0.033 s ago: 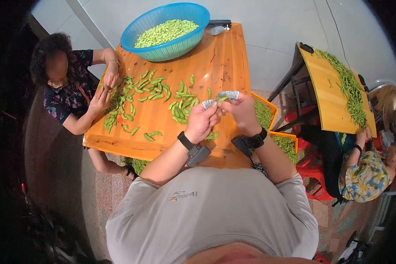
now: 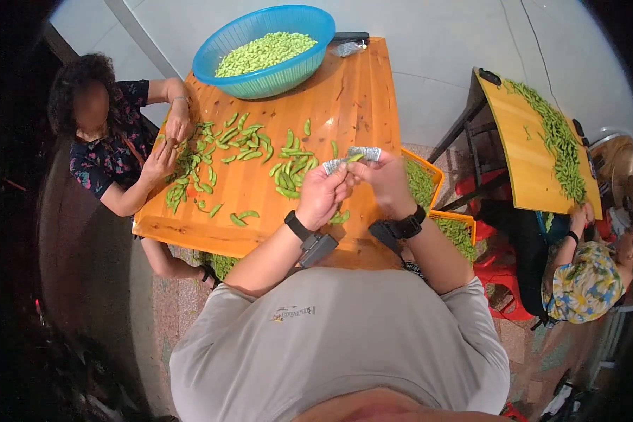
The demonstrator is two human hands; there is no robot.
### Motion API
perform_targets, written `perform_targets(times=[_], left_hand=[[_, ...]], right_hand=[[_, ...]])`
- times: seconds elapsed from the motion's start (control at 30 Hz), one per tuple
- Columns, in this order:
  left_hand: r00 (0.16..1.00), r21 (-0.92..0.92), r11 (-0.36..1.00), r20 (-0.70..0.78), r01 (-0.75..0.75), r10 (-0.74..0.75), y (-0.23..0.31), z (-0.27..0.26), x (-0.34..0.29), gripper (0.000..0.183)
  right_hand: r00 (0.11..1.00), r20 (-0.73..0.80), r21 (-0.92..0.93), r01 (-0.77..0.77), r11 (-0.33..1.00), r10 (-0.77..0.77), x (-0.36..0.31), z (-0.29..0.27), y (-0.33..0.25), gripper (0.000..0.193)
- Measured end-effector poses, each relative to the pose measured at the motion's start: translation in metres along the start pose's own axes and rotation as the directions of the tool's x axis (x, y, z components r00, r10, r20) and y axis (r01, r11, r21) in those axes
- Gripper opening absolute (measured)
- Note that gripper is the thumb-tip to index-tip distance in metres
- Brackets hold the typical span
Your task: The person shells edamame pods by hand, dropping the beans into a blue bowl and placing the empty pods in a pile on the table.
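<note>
My left hand and my right hand meet above the near right part of the wooden table. Pinched between the fingertips of both is a green soybean pod. Pale, printed-looking wraps cover a finger of each hand: one wrap on the left, another wrap on the right. Just left of my hands lies a small heap of full pods, with a few pods partly behind my left hand. Whether a bean shows out of the held pod is too small to tell.
A blue basin of shelled beans stands at the table's far edge. Scattered pods lie toward a co-worker's hands at left. Orange crates of pods sit below on the right. Another person works at a tilted-looking yellow table.
</note>
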State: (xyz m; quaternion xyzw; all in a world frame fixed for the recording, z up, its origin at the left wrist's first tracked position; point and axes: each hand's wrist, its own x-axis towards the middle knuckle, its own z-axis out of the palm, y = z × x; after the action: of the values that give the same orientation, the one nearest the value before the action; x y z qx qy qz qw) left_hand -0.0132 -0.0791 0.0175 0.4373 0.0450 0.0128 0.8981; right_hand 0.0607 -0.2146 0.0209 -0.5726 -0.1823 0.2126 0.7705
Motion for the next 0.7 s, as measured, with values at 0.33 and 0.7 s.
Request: perform_targets(times=[0.33,0.7], left_hand=[[1.000,-0.081,0.997,-0.015,0.005,-0.006,-0.003,0.004,-0.005,0.023],[0.999,0.419,0.907,0.009,-0.036,0.036,0.008,-0.006,0.002,0.019]], right_hand=[[0.896,0.051,-0.414,0.420,0.808,-0.440,-0.005,0.008,-0.016,0.013],[0.954,0.264,-0.353,0.234,0.906,-0.144,0.010,-0.021,-0.007,0.008]])
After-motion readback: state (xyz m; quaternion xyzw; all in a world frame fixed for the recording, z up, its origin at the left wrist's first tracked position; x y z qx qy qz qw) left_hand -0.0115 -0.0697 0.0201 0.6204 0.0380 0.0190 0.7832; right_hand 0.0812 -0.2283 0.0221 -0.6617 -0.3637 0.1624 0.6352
